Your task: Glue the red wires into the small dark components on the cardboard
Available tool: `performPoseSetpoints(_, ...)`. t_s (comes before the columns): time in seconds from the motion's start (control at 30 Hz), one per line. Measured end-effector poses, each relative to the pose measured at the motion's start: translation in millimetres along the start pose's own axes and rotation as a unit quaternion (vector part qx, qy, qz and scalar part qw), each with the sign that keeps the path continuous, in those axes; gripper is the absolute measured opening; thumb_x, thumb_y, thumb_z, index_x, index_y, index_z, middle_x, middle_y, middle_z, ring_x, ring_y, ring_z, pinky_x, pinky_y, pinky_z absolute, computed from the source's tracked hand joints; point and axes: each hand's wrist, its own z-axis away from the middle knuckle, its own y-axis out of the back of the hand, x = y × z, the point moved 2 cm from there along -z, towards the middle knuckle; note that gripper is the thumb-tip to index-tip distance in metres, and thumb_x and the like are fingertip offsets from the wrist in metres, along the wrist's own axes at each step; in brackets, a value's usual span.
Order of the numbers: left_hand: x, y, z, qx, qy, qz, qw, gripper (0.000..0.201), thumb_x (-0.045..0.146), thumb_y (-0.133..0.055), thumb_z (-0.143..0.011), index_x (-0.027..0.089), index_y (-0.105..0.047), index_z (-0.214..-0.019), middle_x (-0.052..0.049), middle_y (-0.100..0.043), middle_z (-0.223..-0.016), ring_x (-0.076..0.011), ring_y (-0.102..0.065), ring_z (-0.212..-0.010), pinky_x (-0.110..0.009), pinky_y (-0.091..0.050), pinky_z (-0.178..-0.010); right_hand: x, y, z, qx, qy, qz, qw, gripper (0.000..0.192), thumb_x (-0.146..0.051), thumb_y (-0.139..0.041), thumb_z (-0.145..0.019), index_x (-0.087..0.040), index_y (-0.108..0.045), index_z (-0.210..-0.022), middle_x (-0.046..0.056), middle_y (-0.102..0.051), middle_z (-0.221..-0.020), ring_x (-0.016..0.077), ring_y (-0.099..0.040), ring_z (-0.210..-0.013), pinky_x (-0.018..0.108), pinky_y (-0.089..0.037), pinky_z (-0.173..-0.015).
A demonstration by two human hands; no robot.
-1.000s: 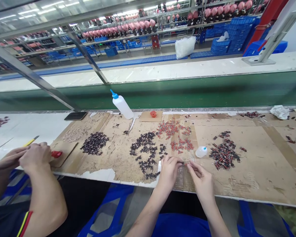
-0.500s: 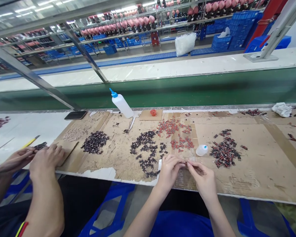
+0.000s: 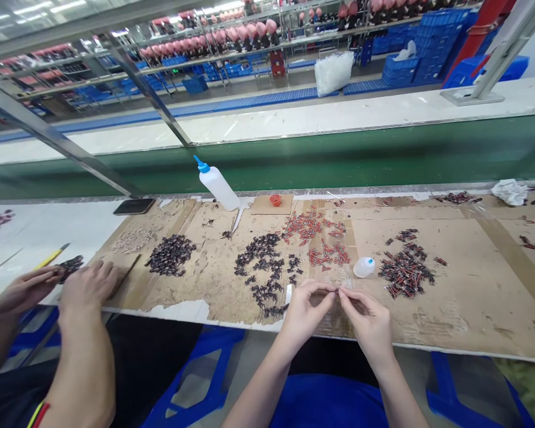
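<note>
My left hand [image 3: 304, 310] and my right hand [image 3: 369, 321] meet fingertip to fingertip over the cardboard sheet [image 3: 450, 303] near the front edge. Between them they pinch one small dark part [image 3: 337, 292]; it is too small to make out further. Just left of my left hand lies a scatter of dark parts [image 3: 267, 267]. Behind my hands sit loose red parts [image 3: 321, 241], and a small white bottle with a blue tip [image 3: 364, 267] lies on its side. A pile of red-and-black parts [image 3: 403, 270] is to the right of that bottle.
A co-worker's two hands [image 3: 78, 285] rest at the bench's left, by a dark pile [image 3: 170, 255] and a yellow-handled tool [image 3: 51, 257]. A squeeze bottle [image 3: 216, 184], a phone [image 3: 134, 206] and a red cap [image 3: 275, 200] stand at the back, before a green conveyor [image 3: 339, 157].
My hands have stayed together on the small part, shifting only slightly. The co-worker's right hand slid right along the bench edge, and the red item beside it is no longer visible.
</note>
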Motion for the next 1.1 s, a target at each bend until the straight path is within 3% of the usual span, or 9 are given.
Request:
performPoseSetpoints(0.17,1,-7.6,8,-0.017,0.015,0.009,1.000,0.008,0.020,-0.067,-0.077,0.018,-0.073,-0.082,-0.005,-0.071,-0.083,-0.0172,-0.066,-0.083,-0.030,-0.053,-0.080,-6,13,1,-0.041,0.109,0.036,0.993,0.012,-0.024,-0.064,-0.085,-0.020,-0.074,-0.082,0.007,-0.075,-0.079,0.0180,-0.071,-0.071,0.028,-0.059,-0.068)
performPoseSetpoints(0.3,4,-20.0,17,-0.072,-0.005,0.022,0.997,0.014,0.025,-0.063,-0.084,0.019,-0.073,-0.092,-0.006,-0.072,-0.091,-0.0176,-0.066,-0.088,-0.031,-0.053,-0.083,-4,37,1,-0.067,0.124,0.046,0.989,0.010,-0.026,-0.065,-0.083,-0.022,-0.073,-0.080,0.005,-0.073,-0.073,0.0184,-0.070,-0.066,0.029,-0.058,-0.062)
performPoseSetpoints(0.4,2,-14.7,14,-0.073,-0.047,-0.063,0.994,0.021,0.025,-0.063,-0.086,0.023,-0.070,-0.106,-0.007,-0.073,-0.101,-0.0208,-0.065,-0.096,-0.038,-0.049,-0.092,2,60,-5,-0.006,0.107,0.100,0.989,0.009,-0.030,-0.066,-0.081,-0.024,-0.072,-0.078,0.005,-0.073,-0.075,0.0204,-0.069,-0.068,0.034,-0.058,-0.068)
performPoseSetpoints(0.53,-6,17.7,-5,0.038,-0.096,-0.268,0.958,0.028,0.009,-0.054,-0.088,0.027,-0.072,-0.100,-0.005,-0.074,-0.105,-0.0257,-0.057,-0.107,-0.051,-0.036,-0.099,9,84,-21,0.124,0.103,0.189,0.969,0.012,-0.035,-0.066,-0.081,-0.023,-0.071,-0.081,0.008,-0.073,-0.089,0.0239,-0.068,-0.084,0.044,-0.055,-0.084)
performPoseSetpoints(0.67,-15,38.1,-23,0.043,-0.111,-0.376,0.919,0.027,0.006,-0.056,-0.086,0.026,-0.073,-0.090,-0.006,-0.073,-0.098,-0.0278,-0.052,-0.106,-0.052,-0.031,-0.096,17,76,-38,0.117,0.153,0.277,0.941,0.033,-0.049,-0.068,-0.078,-0.023,-0.070,-0.098,0.011,-0.069,-0.108,0.0296,-0.058,-0.107,0.051,-0.045,-0.097)
performPoseSetpoints(0.77,-20,38.5,-29,0.033,-0.108,-0.414,0.903,0.025,0.006,-0.056,-0.086,0.025,-0.072,-0.085,-0.006,-0.071,-0.097,-0.0266,-0.051,-0.103,-0.049,-0.032,-0.093,28,59,-48,0.064,0.160,0.323,0.931,0.046,-0.059,-0.064,-0.078,-0.022,-0.067,-0.106,0.013,-0.066,-0.113,0.0335,-0.048,-0.116,0.055,-0.041,-0.098)
performPoseSetpoints(0.83,-20,37.3,-30,0.038,-0.097,-0.418,0.902,0.022,0.008,-0.056,-0.087,0.024,-0.071,-0.083,-0.006,-0.070,-0.095,-0.0254,-0.050,-0.101,-0.046,-0.033,-0.090,34,49,-52,0.045,0.156,0.326,0.931,0.045,-0.061,-0.060,-0.080,-0.021,-0.066,-0.100,0.015,-0.065,-0.114,0.0345,-0.044,-0.118,0.055,-0.040,-0.097)
performPoseSetpoints(1.0,-14,27.5,-29,0.001,-0.089,-0.368,0.925,0.015,0.014,-0.058,-0.089,0.023,-0.069,-0.086,-0.005,-0.070,-0.099,-0.0231,-0.052,-0.102,-0.042,-0.033,-0.089,37,41,-55,0.019,0.104,0.218,0.970,0.038,-0.057,-0.065,-0.076,-0.022,-0.055,-0.088,0.014,-0.067,-0.114,0.0322,-0.050,-0.122,0.053,-0.041,-0.099)
performPoseSetpoints(1.1,-13,9.3,-24,-0.050,-0.108,-0.323,0.939,0.015,0.017,-0.059,-0.089,0.026,-0.070,-0.088,-0.002,-0.073,-0.096,-0.0212,-0.055,-0.100,-0.042,-0.031,-0.093,36,42,-50,0.024,-0.002,0.075,0.997,0.044,-0.054,-0.074,-0.067,-0.024,-0.047,-0.084,0.010,-0.071,-0.099,0.0276,-0.066,-0.098,0.047,-0.051,-0.087)
